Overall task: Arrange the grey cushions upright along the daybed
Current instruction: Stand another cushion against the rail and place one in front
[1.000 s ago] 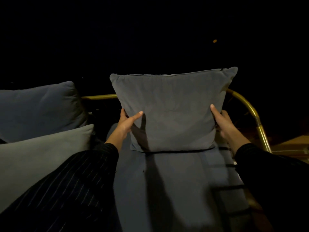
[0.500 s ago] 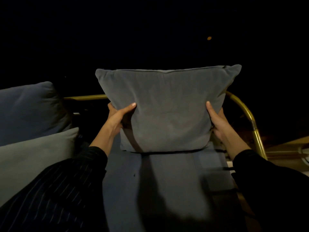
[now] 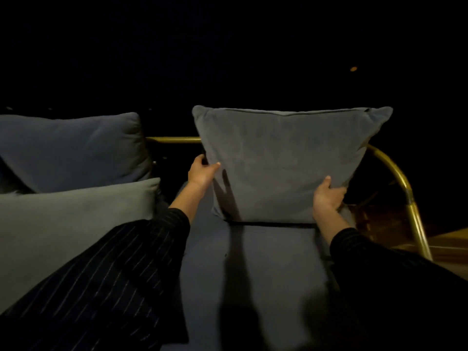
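Observation:
A square grey cushion (image 3: 286, 160) stands upright at the far end of the daybed's grey mattress (image 3: 253, 274), its back toward the brass rail (image 3: 395, 168). My left hand (image 3: 201, 171) grips its left edge, thumb on the front. My right hand (image 3: 326, 195) holds its lower right corner. At the far left, a second grey cushion (image 3: 71, 148) stands upright. A paler grey cushion (image 3: 76, 224) leans in front of that one.
The curved brass rail runs behind the cushions and bends down on the right side. A wooden floor or surface (image 3: 445, 241) shows beyond the rail at right. Everything behind the daybed is dark. My dark pinstriped sleeves fill the lower corners.
The held cushion has shifted right and back toward the rail. My right hand slid down to its lower right corner; my left hand stays on the left edge. The view panned left.

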`<state>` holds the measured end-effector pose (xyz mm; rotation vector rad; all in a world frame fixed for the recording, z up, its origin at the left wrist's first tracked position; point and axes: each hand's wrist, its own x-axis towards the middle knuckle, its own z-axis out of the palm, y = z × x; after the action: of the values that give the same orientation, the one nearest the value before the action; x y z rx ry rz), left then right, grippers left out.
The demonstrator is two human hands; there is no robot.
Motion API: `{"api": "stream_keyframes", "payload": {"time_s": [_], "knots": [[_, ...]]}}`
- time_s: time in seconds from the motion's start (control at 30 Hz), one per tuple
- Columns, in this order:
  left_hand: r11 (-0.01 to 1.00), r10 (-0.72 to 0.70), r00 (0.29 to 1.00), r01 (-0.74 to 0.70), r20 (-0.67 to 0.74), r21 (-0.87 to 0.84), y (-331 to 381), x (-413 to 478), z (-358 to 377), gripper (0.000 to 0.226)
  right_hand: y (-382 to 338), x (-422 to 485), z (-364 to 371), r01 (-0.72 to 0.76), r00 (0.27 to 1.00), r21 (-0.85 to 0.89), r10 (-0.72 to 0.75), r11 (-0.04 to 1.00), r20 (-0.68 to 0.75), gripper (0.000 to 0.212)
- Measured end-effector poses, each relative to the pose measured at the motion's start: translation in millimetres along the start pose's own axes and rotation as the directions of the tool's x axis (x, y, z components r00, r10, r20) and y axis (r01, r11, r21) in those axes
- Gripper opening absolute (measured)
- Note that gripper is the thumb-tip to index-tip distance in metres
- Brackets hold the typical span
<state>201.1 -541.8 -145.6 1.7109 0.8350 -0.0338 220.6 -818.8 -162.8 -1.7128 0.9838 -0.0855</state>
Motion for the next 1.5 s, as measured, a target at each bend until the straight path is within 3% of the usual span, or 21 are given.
{"api": "stream_keyframes", "payload": {"time_s": [0.07,0.17,0.23,0.3,0.4,0.5,0.57,0.63,0.73,0.8,0.87,0.93,1.07,1.17,1.23,1.33,1.5], "knots": [[0.986,0.113,0.993,-0.109,-0.032,0.126,-10.3,-16.8,-39.5,0.059,18.2,-37.3,17.0,-0.024,0.999,-0.044,0.026,0.999,0.039,0.059],[0.939,0.278,0.952,-0.242,-0.124,0.246,-34.4,-41.7,-116.8,0.041,52.0,-102.1,53.8,-0.068,0.966,-0.112,0.094,0.991,0.241,0.057],[0.871,0.372,0.906,-0.265,-0.201,0.415,-56.1,-52.2,-174.7,0.037,68.9,-153.2,78.9,-0.034,0.917,-0.189,0.106,0.981,0.385,0.057],[0.794,0.411,0.886,-0.234,-0.213,0.561,-76.7,-59.3,-231.1,0.042,83.0,-203.6,104.7,0.041,0.843,-0.238,0.095,0.970,0.530,0.061],[0.789,0.306,0.917,-0.094,-0.255,0.607,-110.1,-60.0,-305.3,0.055,100.7,-273.1,140.5,0.177,0.704,-0.278,0.075,0.944,0.706,0.076],[0.740,0.306,0.906,-0.034,-0.292,0.672,-137.1,-53.5,-358.6,0.067,117.4,-325.4,166.8,0.232,0.583,-0.292,0.108,0.928,0.806,0.081],[0.787,0.238,0.894,0.052,-0.379,0.615,-145.1,-50.0,-389.0,0.073,130.6,-342.9,180.5,0.213,0.545,-0.275,0.119,0.937,0.830,0.084],[0.876,0.090,0.888,0.145,-0.452,0.460,-160.7,-43.4,-424.4,0.084,143.5,-344.6,190.5,0.185,0.519,-0.252,0.123,0.950,0.846,0.100],[0.955,-0.144,0.907,0.231,-0.395,0.183,-190.2,-44.4,-466.6,0.107,141.2,-349.9,186.0,0.121,0.437,-0.225,0.152,0.967,0.887,0.080],[0.965,-0.206,0.921,0.247,-0.330,0.088,-205.8,-47.2,-475.1,0.097,145.2,-348.9,185.0,0.100,0.400,-0.213,0.157,0.972,0.903,0.072],[0.967,-0.220,0.927,0.248,-0.303,0.057,-214.0,-46.2,-475.7,0.094,147.1,-351.9,183.7,0.068,0.409,-0.180,0.137,0.981,0.902,0.070],[0.970,-0.220,0.929,0.239,-0.297,0.030,-211.7,-45.2,-475.3,0.106,146.1,-352.8,182.8,0.050,0.420,-0.174,0.137,0.983,0.897,0.073],[0.968,-0.217,0.924,0.245,-0.315,0.054,-198.5,-54.1,-469.2,0.123,143.2,-347.0,168.9,-0.014,0.394,-0.146,0.140,0.989,0.908,0.111],[0.976,-0.193,0.915,0.216,-0.353,0.026,-182.9,-61.7,-458.0,0.129,145.2,-336.1,147.0,-0.071,0.399,-0.127,0.145,0.989,0.905,0.110],[0.981,-0.188,0.926,0.194,-0.328,-0.015,-166.4,-73.2,-439.6,0.122,143.9,-327.1,124.3,-0.116,0.446,-0.093,0.136,0.989,0.884,0.108],[0.985,-0.156,0.965,0.137,-0.212,-0.101,-146.5,-99.4,-387.7,0.081,141.3,-295.4,82.5,-0.145,0.526,-0.032,0.104,0.989,0.844,0.117],[0.974,-0.145,0.987,0.129,-0.073,-0.188,-147.3,-120.3,-280.6,0.115,129.2,-220.7,1.2,-0.148,0.660,0.001,0.098,0.989,0.745,0.098]]}}
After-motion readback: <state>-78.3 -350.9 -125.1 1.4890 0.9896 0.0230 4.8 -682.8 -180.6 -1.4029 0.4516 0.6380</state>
